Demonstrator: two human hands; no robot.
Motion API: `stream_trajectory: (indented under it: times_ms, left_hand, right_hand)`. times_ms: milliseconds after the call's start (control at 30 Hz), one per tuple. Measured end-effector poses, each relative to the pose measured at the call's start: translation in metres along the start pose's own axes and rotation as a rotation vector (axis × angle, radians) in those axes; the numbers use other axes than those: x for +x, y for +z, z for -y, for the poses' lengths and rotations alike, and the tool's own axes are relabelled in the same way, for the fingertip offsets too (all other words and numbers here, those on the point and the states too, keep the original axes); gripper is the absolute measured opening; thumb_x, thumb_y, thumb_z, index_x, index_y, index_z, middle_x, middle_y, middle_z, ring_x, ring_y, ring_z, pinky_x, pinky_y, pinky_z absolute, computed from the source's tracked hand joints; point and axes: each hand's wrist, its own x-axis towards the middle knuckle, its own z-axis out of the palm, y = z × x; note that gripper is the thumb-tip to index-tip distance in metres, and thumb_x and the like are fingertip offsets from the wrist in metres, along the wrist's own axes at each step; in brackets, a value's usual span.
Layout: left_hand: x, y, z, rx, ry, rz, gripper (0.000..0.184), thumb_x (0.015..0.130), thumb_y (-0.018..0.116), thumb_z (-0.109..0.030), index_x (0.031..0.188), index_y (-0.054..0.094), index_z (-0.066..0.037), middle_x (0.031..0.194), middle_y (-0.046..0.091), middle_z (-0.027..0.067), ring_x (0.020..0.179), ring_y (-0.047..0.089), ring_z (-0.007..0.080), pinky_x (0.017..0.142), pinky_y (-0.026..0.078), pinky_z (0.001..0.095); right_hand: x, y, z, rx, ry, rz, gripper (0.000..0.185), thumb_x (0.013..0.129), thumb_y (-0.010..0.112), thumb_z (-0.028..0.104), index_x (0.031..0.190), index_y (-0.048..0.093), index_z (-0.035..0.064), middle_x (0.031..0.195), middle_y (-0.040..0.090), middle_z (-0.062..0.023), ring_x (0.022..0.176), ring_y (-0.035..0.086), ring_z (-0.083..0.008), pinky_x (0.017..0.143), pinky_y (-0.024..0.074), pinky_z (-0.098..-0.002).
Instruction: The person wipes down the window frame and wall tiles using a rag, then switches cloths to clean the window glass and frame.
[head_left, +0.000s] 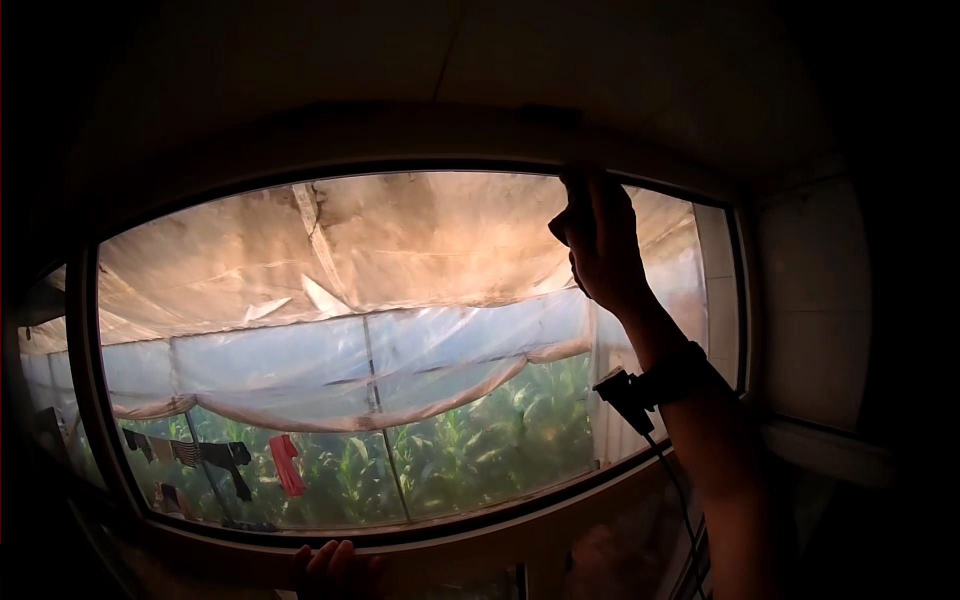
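A wide window pane (450, 365) fills the middle of the view, set in a dark frame (745, 300). My right hand (600, 235) is raised to the pane's upper right, near the top of the frame. Its fingers are closed around a small dark item (562, 222); in silhouette I cannot make out what it is. Around the right wrist is a black strap (680, 372) with a clip (622, 395) and a cable (684, 505). Low down, the fingers of my left hand (335, 562) lie against the bottom rail of the window; the rest of that hand is in darkness.
Beyond the glass, plastic sheeting (400, 245) hangs above tall green plants (480, 440). Dark clothes (225, 455) and a red garment (286, 463) hang on a line outside. Pale tiled wall (812, 310) borders the window on the right. A narrower pane (50, 385) adjoins on the left.
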Motion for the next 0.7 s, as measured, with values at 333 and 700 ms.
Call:
stream_trajectory:
  times_ms: [333, 700]
  left_hand:
    - [0.002, 0.0, -0.002, -0.062, -0.049, -0.021, 0.048, 0.098, 0.052, -0.052, 0.13, 0.061, -0.017, 0.13, 0.057, 0.0152, 0.121, 0.054, 0.0337, 0.107, 0.036, 0.0529]
    - [0.009, 0.002, -0.012, 0.004, -0.052, -0.015, 0.055, 0.093, 0.059, -0.052, 0.129, 0.056, -0.011, 0.13, 0.053, 0.0195, 0.119, 0.052, 0.0392, 0.102, 0.038, 0.0569]
  right_hand:
    - [0.046, 0.108, 0.217, 0.474, -0.235, 0.225, 0.023, 0.078, 0.07, 0.005, 0.095, 0.054, 0.0095, 0.092, 0.051, -0.0045, 0.089, 0.058, -0.0214, 0.081, 0.0479, -0.0392]
    - [-0.01, -0.03, -0.049, -0.071, -0.086, 0.044, 0.053, 0.073, 0.064, -0.005, 0.122, 0.059, 0.017, 0.112, 0.06, -0.0006, 0.096, 0.06, -0.0228, 0.056, 0.0403, -0.0354]
